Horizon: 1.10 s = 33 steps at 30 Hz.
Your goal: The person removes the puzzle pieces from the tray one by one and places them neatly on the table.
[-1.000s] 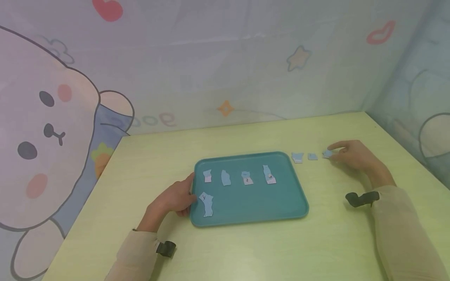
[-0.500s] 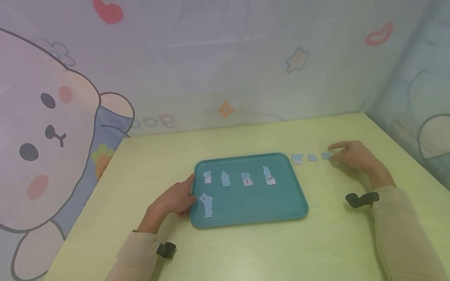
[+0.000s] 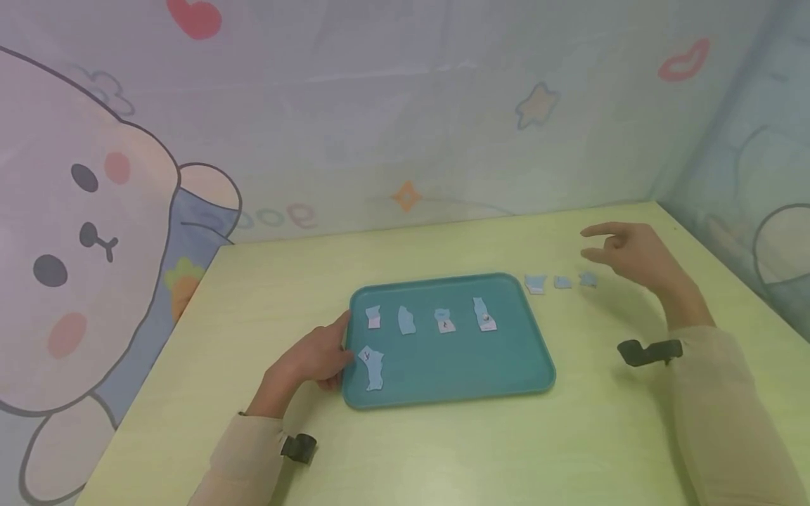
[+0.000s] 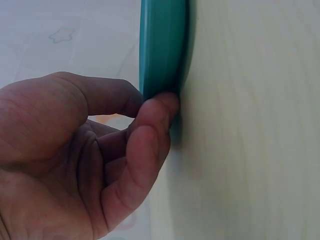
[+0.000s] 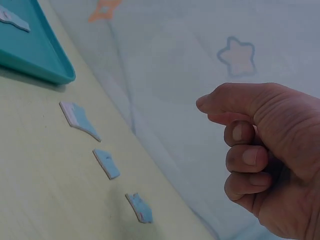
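My left hand (image 3: pixel 319 353) grips the left rim of a teal tray (image 3: pixel 443 372); in the left wrist view the thumb lies at the rim and fingertips reach under its edge. On the tray lie several flat light-blue and white board pieces with jagged edges, among them a long piece (image 3: pixel 373 368) at lower left. My right hand (image 3: pixel 635 256) is raised above the table, thumb and index finger apart, the other fingers curled, holding nothing. Below it lies a small blue piece (image 3: pixel 588 280), in a row with a middle piece (image 3: pixel 562 282) and a blue-white piece (image 3: pixel 535 283).
A pale yellow-green table (image 3: pixel 455 457) bears the tray. Behind it hangs a printed cloth backdrop (image 3: pixel 380 105), which also closes off the right side. Each forearm wears a dark wrist strap, such as the right strap (image 3: pixel 650 352).
My right hand has let go of the rightmost small piece and lifted up away from it. That piece lies at the end of the row. The left hand stays on the tray.
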### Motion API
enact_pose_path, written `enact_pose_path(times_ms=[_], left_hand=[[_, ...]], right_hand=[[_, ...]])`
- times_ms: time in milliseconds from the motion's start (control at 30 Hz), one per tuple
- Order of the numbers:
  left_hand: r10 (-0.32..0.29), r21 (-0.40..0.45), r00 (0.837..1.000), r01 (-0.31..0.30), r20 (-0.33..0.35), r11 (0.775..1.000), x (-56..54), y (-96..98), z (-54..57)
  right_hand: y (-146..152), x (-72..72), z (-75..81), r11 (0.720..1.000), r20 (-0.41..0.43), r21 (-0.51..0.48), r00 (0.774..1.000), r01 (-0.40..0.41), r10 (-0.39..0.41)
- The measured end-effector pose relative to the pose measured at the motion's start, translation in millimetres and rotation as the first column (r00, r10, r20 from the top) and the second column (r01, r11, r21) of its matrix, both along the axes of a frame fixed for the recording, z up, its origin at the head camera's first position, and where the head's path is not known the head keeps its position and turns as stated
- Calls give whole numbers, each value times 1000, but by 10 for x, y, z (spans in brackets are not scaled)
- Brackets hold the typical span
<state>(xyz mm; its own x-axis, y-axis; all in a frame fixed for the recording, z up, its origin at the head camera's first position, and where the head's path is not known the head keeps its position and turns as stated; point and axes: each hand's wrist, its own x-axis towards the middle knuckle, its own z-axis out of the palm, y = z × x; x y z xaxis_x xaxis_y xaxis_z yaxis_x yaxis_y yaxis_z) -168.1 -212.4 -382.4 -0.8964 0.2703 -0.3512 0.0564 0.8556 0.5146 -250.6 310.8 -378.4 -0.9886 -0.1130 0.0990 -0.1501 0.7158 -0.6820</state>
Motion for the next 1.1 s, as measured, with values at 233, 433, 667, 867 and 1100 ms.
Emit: enact_pose_path(times_ms=[233,433,667,867,1100], left_hand=[[4,-5,1000,-4,2,1000,-6,-3,-6],[0,-7,1000,0,3,1000,-16,-7,-10],[-1,-6,1000,1,5,1000,-23,-16,-22],[-5,-7,1000,5,1,1000,-13,-11,-20],[-5,-4,1000,5,0,1000,10,-8,2]], right_hand=[[-266,73,219,1000,-47,-12,999,-11,11],[-518,138,332,998,-90,-44,995,-43,39],[-826,208,396,990,-143,-85,985,-112,99],[-1057,257,409,979,-167,-99,972,-181,163],[-1328,326,401,970,-174,-56,959,-236,223]])
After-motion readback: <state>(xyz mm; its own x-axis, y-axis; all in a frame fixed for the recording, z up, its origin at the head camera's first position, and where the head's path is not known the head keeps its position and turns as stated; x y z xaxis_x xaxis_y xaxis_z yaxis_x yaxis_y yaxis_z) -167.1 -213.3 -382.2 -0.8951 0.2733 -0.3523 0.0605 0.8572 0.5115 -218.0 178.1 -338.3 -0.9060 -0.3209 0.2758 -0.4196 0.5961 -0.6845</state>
